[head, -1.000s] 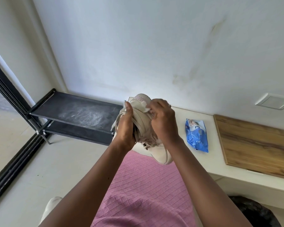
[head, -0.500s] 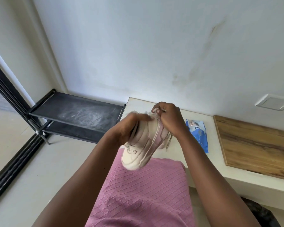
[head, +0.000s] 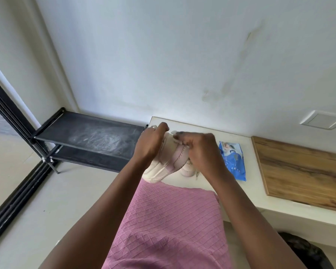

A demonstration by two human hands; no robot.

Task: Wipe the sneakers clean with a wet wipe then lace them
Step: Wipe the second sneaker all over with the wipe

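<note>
A pale pink and white sneaker (head: 169, 158) is held just above the left end of the white counter (head: 206, 131). My left hand (head: 150, 145) grips its left side. Against the sneaker's upper, my right hand (head: 200, 150) is closed, with a bit of white wet wipe (head: 175, 137) showing at the fingertips. A second sneaker's toe (head: 187, 170) peeks out below my right hand. The blue wet wipe pack (head: 233, 160) lies flat on the counter just right of my right hand.
A wooden board (head: 303, 171) covers the counter's right part. A dusty black shoe rack (head: 89, 140) stands left of the counter against the wall. My pink skirt (head: 169, 226) fills the foreground. A dark object (head: 306, 249) sits on the floor at lower right.
The sneaker has been turned and lowered toward the counter. Both hands shifted with it, the right hand now pressing on the upper further right.
</note>
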